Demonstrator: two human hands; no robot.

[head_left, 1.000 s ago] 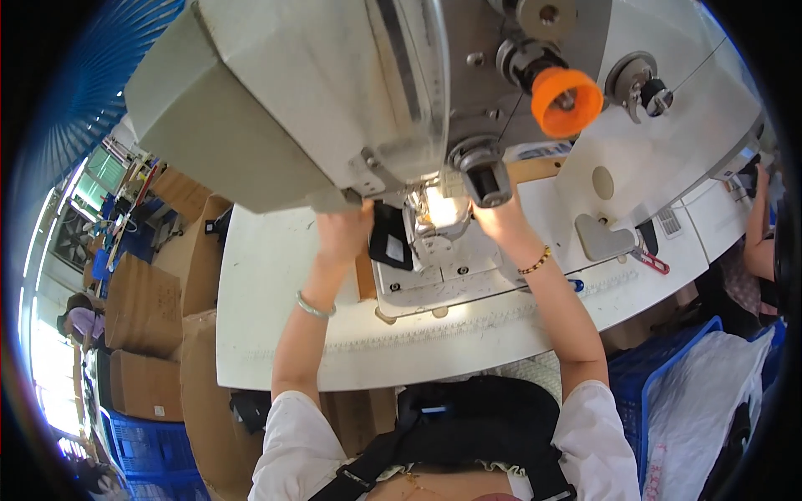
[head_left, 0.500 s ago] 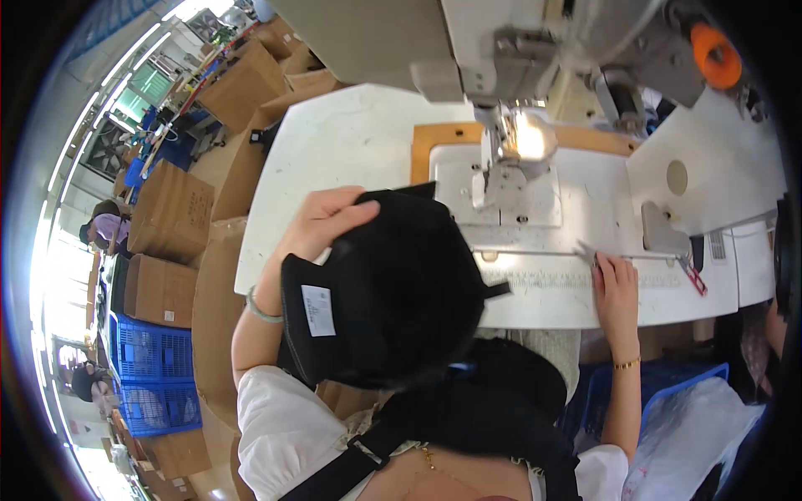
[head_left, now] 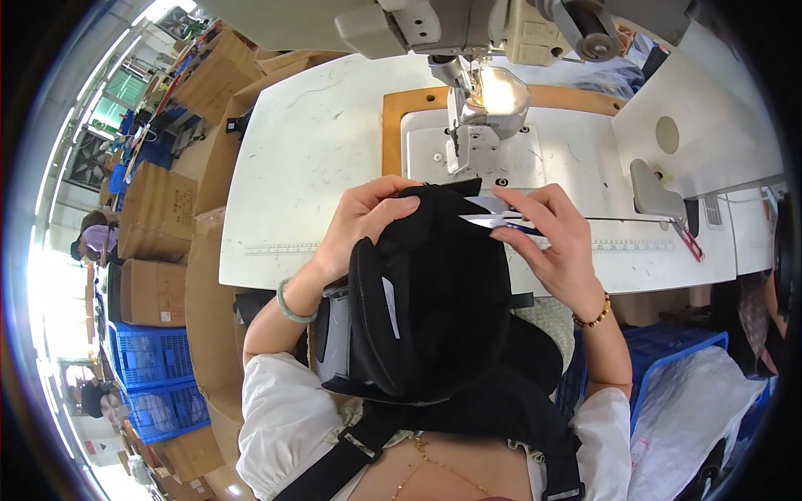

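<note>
My left hand point(head_left: 368, 219) is closed on the upper edge of a black, pouch-shaped fabric piece point(head_left: 455, 301), thumb on top. The piece hangs over the table's front edge above my lap; a white label point(head_left: 391, 307) shows on its left part, seen nearly edge-on. Small scissors point(head_left: 489, 219) are gripped in my right hand point(head_left: 551, 238). Their blades stand apart and point left at the upper right edge of the fabric; whether they touch it I cannot tell. Just beyond the hands is the lit needle area of a sewing machine point(head_left: 472, 142).
The white sewing table point(head_left: 292, 159) carries a printed ruler strip. At right lies a red-handled tool point(head_left: 689, 242). Cardboard boxes point(head_left: 154, 213) and blue crates point(head_left: 150, 355) stand at left. A blue basket point(head_left: 660, 342) with clear plastic is at lower right. Other people are far left.
My right hand has lifted the scissors from the table and brought them left to the fabric's upper edge. The left hand has shifted right and turned the black piece.
</note>
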